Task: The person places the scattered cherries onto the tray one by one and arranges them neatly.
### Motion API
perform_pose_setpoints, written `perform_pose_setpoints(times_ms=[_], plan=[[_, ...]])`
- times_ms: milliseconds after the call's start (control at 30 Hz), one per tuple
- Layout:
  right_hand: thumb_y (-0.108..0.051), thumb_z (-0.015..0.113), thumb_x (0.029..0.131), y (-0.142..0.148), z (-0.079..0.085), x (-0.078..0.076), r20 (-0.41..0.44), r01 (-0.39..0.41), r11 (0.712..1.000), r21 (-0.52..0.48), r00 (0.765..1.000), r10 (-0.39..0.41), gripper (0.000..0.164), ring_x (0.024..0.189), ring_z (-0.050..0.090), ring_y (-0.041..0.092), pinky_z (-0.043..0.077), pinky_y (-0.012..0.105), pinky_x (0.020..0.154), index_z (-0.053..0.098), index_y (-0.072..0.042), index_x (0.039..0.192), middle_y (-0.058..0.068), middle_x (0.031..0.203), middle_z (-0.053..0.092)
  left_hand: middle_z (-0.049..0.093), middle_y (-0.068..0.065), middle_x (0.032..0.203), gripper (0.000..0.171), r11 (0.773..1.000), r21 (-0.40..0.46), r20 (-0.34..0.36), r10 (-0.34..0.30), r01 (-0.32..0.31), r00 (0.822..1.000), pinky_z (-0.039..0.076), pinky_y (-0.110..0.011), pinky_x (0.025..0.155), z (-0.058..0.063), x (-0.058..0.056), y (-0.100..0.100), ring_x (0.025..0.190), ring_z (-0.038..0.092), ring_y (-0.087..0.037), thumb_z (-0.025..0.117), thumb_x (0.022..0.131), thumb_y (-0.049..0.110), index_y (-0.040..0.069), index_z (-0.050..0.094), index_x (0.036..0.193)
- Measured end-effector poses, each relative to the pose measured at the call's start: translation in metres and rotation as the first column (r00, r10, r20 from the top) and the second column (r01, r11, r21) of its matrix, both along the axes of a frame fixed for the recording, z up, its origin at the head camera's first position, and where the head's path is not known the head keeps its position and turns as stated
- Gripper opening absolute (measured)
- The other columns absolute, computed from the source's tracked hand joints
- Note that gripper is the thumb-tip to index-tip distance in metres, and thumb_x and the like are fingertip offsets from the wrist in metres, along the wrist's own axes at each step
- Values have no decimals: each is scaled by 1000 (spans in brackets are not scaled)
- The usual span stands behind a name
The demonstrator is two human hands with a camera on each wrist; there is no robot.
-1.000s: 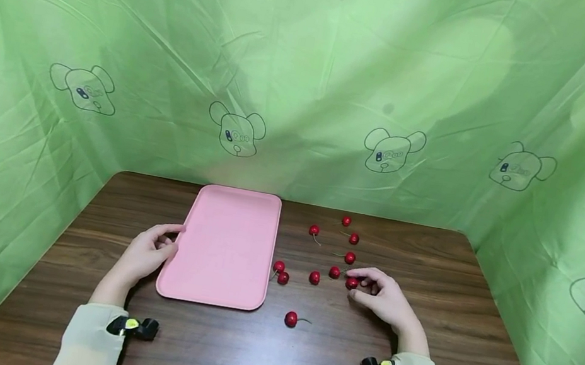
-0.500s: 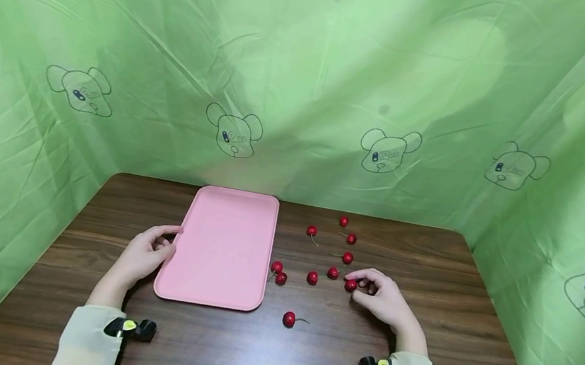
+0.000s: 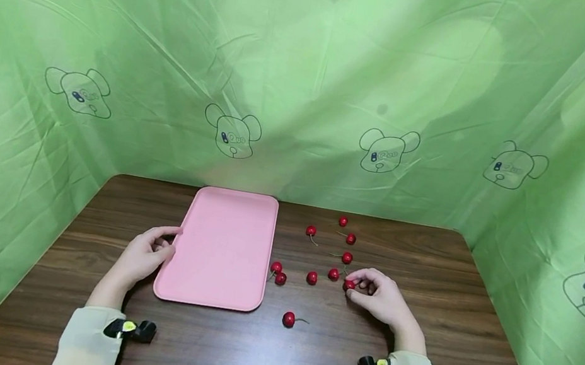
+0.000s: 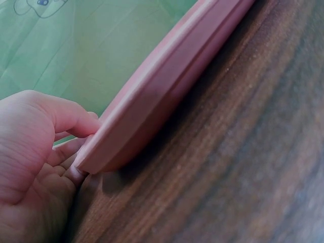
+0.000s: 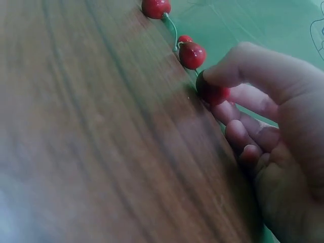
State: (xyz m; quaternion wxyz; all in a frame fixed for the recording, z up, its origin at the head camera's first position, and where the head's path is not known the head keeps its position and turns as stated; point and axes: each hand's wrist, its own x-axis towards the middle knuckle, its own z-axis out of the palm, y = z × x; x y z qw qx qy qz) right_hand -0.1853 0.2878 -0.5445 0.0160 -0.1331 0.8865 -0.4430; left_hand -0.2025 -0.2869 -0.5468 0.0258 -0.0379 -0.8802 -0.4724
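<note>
My right hand (image 3: 382, 296) pinches a red cherry (image 3: 349, 285) between thumb and fingertips, low over the wooden table (image 3: 219, 356). In the right wrist view the thumb presses the near side of this cherry (image 5: 214, 93), and the other fingers curl behind it. A second cherry (image 3: 333, 274) sits just left of it. My left hand (image 3: 144, 253) holds the left edge of a pink rectangular tray (image 3: 219, 247). The left wrist view has the thumb on the rim of the tray (image 4: 152, 96), with the fingers at its outer side. Nothing lies in the tray.
Several more stemmed cherries lie right of the tray: a pair (image 3: 279, 273) close beside its edge, a lone cherry (image 3: 288, 319) nearer the front, others such as the cherry (image 3: 343, 221) toward the back. A green cloth (image 3: 308, 83) with printed bear faces walls the table's back and sides.
The right thumb and fingers have come together on the cherry, which has shifted slightly left. The left hand and tray keep their place; the head view has moved a little.
</note>
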Motion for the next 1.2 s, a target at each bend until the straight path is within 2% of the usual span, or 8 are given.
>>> perform_pose_setpoints(times_ms=[167, 333, 533, 733, 1000, 1200], plan=[[-11, 89, 90, -1, 1, 0, -8, 13, 999, -34, 1000, -13, 24, 85, 62, 14, 50, 26, 73, 80, -16, 112, 0, 95, 71, 69, -15, 108, 43, 1000, 14, 0, -1, 1, 1000, 49, -23, 74, -2, 0, 0, 87, 59, -14, 69, 102, 5, 5, 67, 146], [-7, 86, 92, -1, 7, 0, -28, 22, 991, -130, 999, -26, 23, 88, 66, 14, 53, 25, 74, 78, -10, 113, 5, 97, 74, 67, -14, 106, 44, 1000, 19, 15, -4, 4, 1000, 49, -24, 73, -3, 1, 4, 86, 58, -15, 69, 102, 5, 5, 66, 146], [-10, 86, 94, -30, 24, -14, -76, 47, 985, -164, 995, -60, 20, 90, 69, 15, 56, 26, 78, 78, -9, 113, 5, 99, 76, 67, -15, 103, 43, 1000, 28, 6, 5, -5, 1000, 49, -24, 72, -2, 2, 4, 83, 58, -14, 69, 101, 2, 3, 67, 145], [-17, 87, 94, -83, 46, -41, -147, 60, 991, -123, 986, -78, 21, 88, 70, 15, 56, 27, 77, 79, -12, 113, 1, 98, 77, 68, -15, 102, 45, 999, 46, 2, -1, 1, 1000, 50, -23, 71, -1, 1, 1, 83, 59, -13, 69, 101, 2, 3, 65, 146], [-20, 87, 94, -179, 65, -79, -212, -30, 998, -54, 977, 18, 22, 91, 70, 15, 59, 35, 84, 79, -13, 114, 2, 103, 74, 67, -13, 102, 47, 997, 74, 29, -1, -1, 1000, 51, -24, 71, 0, 1, 2, 85, 60, -15, 70, 103, 5, 3, 63, 150], [-21, 85, 97, -242, 66, -98, -156, -77, 995, -63, 986, 66, 25, 93, 69, 16, 57, 29, 83, 78, -11, 118, 4, 109, 71, 68, -15, 103, 48, 997, 82, 30, 4, -7, 1000, 52, -22, 71, -2, 0, 1, 83, 61, -13, 71, 103, 2, 0, 62, 150]])
